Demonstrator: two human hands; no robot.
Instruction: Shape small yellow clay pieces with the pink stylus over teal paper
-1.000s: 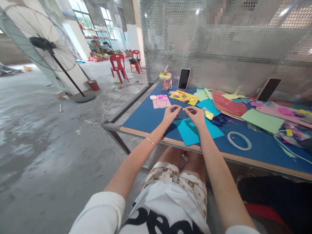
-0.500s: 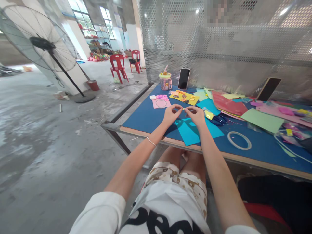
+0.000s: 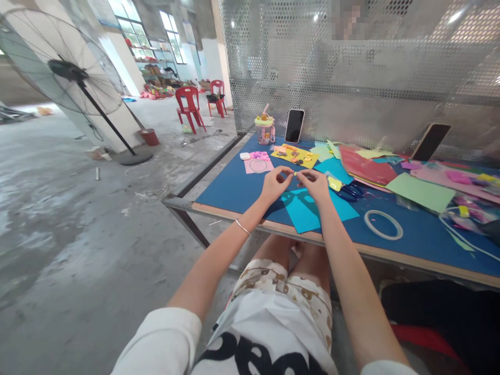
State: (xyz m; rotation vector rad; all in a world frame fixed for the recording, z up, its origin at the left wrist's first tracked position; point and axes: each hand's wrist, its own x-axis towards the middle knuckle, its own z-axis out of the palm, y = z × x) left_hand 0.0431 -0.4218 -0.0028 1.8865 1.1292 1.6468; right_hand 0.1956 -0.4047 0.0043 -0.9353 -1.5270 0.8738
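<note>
Between my fingertips is a tiny yellow piece (image 3: 295, 174), too small to name more closely. My left hand (image 3: 275, 183) pinches it from the left, thumb and forefinger together. From the other side my right hand (image 3: 315, 183) closes thumb and forefinger on the same piece. Both hands hover over a bright blue sheet (image 3: 302, 216) lying at the table's front edge. Beyond them lies a yellow card (image 3: 308, 162) with small orange and brown clay-like shapes on it. A pink card (image 3: 252, 167) with pink bits and a ring lies to the left.
Dark-handled scissors (image 3: 349, 191) lie right of my hands, near a roll of white tape (image 3: 383, 225). Coloured sheets (image 3: 420, 191) spread over the right side. A phone (image 3: 295, 126) and a decorated cup (image 3: 264, 130) stand at the back, before a perforated metal screen (image 3: 383, 94).
My hands stay almost where they were, with only a slight shift of the fingertips around the yellow piece. Nothing else has visibly moved.
</note>
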